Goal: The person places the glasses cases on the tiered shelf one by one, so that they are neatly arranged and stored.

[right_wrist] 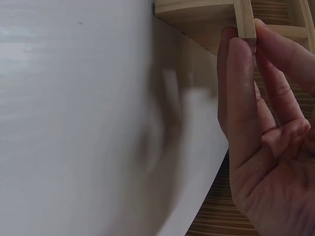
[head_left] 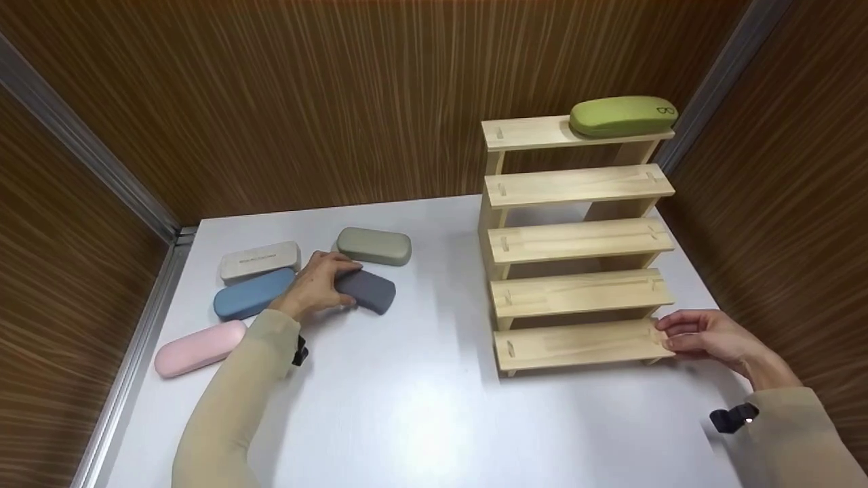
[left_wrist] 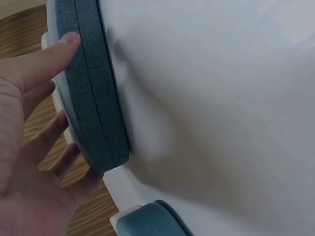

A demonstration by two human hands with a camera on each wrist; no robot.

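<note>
My left hand holds a dark grey glasses case at its left end. The thumb lies along one long side of the glasses case in the left wrist view, the fingers along the other. At the right, my right hand pinches the right end of the lowest step of a wooden stepped shelf. In the right wrist view, thumb and fingers sit on both faces of that board end. A sage green glasses case lies just behind the dark grey one.
White, blue and pink glasses cases lie at the left of the white table. A lime green glasses case rests on the shelf's top step. Wood-patterned panels enclose the back and sides.
</note>
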